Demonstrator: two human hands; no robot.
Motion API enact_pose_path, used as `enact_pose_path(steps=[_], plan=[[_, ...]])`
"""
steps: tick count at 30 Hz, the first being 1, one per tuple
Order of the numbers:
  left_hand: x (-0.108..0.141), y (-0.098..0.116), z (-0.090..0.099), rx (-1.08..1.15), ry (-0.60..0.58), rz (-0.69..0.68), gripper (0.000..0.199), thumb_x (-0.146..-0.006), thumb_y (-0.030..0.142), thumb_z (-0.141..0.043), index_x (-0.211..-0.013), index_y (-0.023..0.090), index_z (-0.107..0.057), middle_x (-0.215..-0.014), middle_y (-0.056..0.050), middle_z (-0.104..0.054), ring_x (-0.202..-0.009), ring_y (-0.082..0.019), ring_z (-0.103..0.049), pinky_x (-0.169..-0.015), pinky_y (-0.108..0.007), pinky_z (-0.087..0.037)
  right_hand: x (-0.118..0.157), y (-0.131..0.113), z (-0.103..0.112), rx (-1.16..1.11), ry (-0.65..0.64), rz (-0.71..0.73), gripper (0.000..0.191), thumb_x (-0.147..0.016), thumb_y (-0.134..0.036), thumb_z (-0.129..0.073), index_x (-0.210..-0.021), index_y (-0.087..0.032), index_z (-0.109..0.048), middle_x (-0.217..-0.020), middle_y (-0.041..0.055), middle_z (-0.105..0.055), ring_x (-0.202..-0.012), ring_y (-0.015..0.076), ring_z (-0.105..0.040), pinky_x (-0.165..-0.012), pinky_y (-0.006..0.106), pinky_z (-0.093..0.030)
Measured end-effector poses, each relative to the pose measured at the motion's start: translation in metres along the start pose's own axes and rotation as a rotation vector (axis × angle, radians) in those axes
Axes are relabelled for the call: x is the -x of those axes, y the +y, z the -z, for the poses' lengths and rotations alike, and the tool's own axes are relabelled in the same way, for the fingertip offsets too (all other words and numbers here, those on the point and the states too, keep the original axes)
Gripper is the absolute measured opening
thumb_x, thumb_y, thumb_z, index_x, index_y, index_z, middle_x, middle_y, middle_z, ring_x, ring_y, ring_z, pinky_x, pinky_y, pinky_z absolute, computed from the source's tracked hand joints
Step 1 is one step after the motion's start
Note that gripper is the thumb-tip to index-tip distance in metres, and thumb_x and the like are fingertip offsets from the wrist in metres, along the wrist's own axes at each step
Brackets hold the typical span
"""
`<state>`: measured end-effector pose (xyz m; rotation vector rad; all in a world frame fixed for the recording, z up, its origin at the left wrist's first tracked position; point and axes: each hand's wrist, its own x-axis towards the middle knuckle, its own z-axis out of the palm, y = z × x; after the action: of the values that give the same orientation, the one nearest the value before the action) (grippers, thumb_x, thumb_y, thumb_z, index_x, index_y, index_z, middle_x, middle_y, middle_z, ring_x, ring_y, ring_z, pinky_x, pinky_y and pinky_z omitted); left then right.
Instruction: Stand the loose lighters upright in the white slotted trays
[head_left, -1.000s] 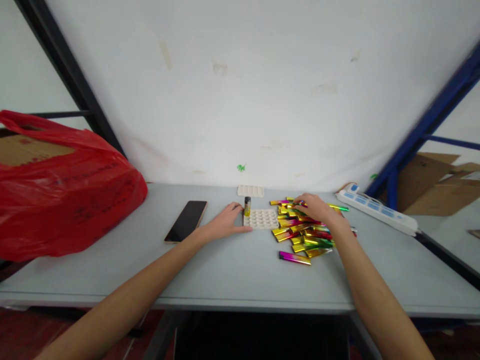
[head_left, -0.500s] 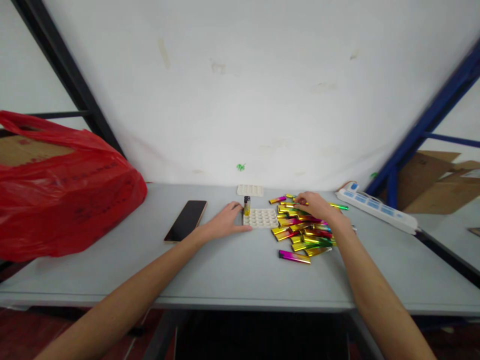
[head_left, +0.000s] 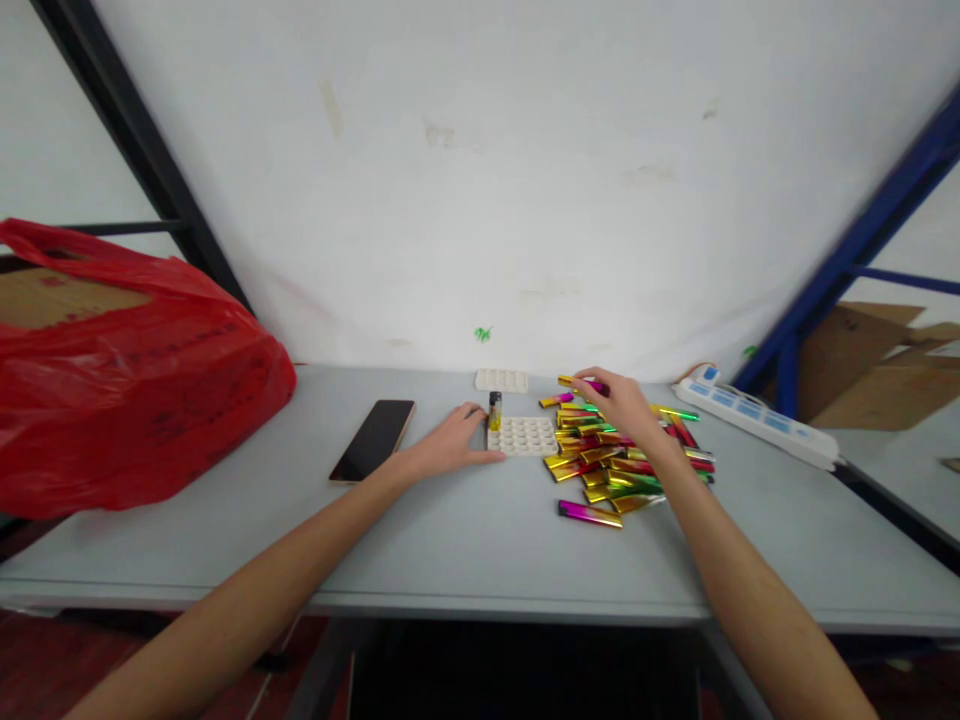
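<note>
1. Right hand (head_left: 619, 400) has lifted and shifted toward the wall vs 0.5 s ago; left hand (head_left: 450, 443) hasn't moved.
2. Right: thumb and fingers pinch 1 gold-and-magenta lighter (head_left: 565, 380), held roughly level over the far edge of the lighter pile (head_left: 611, 465).
3. Left: thumb and fingers spread at the left end of the white holed tray (head_left: 523, 437). Can't tell how firmly it grips.
4. Tray lies flat on the grey table (head_left: 450, 560), between left hand and pile. 1 upright lighter (head_left: 495, 412), black end up, stands in its far-left corner.
5. 1 loose magenta-gold lighter (head_left: 589, 514) lies just in front of the pile.
6. 2nd tray (head_left: 502, 380) lies behind the 1st, near the wall.
7. Phone (head_left: 373, 441) is left of the left hand; power strip (head_left: 757, 422) is right of the pile.
</note>
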<state>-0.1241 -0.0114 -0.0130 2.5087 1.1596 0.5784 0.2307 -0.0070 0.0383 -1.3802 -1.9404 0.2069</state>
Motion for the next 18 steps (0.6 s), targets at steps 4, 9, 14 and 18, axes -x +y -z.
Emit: enact_pose_path(steps=[4, 9, 14, 18], plan=[[0.0, 0.0, 0.0, 0.0, 0.018, -0.021, 0.075, -0.092, 0.08, -0.073, -0.138, 0.021, -0.064, -0.149, -0.019, -0.066, -0.141, -0.04, -0.06, -0.125, -0.054, -0.049, -0.001, -0.019, -0.022, -0.225, 0.021, -0.062, 0.067, -0.09, -0.089, -0.064, -0.082, -0.022, -0.07, -0.064, -0.0016, -0.058, -0.063, 0.0182, -0.052, -0.062, 0.031, -0.039], [0.0, 0.001, 0.0, 0.004, 0.016, -0.026, 0.074, -0.093, 0.078, -0.073, -0.14, 0.022, -0.064, -0.149, -0.017, -0.066, -0.14, -0.039, -0.061, -0.126, -0.053, -0.049, 0.006, -0.045, -0.04, -0.521, -0.133, -0.075, 0.07, -0.094, -0.094, -0.051, -0.082, -0.025, -0.056, -0.073, 0.0004, -0.064, -0.072, 0.0195, -0.062, -0.071, 0.033, -0.052], [0.0, 0.002, 0.0, 0.008, 0.02, -0.02, 0.075, -0.091, 0.078, -0.076, -0.139, 0.021, -0.064, -0.146, -0.017, -0.066, -0.139, -0.04, -0.062, -0.125, -0.053, -0.049, 0.015, -0.069, -0.049, -0.766, -0.289, -0.134, 0.064, -0.092, -0.092, -0.058, -0.098, -0.028, -0.054, -0.063, -0.0091, -0.046, -0.053, 0.0148, -0.047, -0.055, 0.029, -0.047], [0.001, 0.003, 0.0, 0.02, 0.021, -0.033, 0.075, -0.092, 0.077, -0.075, -0.14, 0.021, -0.063, -0.146, -0.017, -0.066, -0.14, -0.039, -0.062, -0.125, -0.052, -0.049, 0.018, -0.078, -0.062, -0.694, -0.222, -0.182, 0.07, -0.089, -0.098, -0.055, -0.082, -0.029, -0.046, -0.059, -0.0096, -0.033, -0.048, 0.0123, -0.031, -0.045, 0.027, -0.027]])
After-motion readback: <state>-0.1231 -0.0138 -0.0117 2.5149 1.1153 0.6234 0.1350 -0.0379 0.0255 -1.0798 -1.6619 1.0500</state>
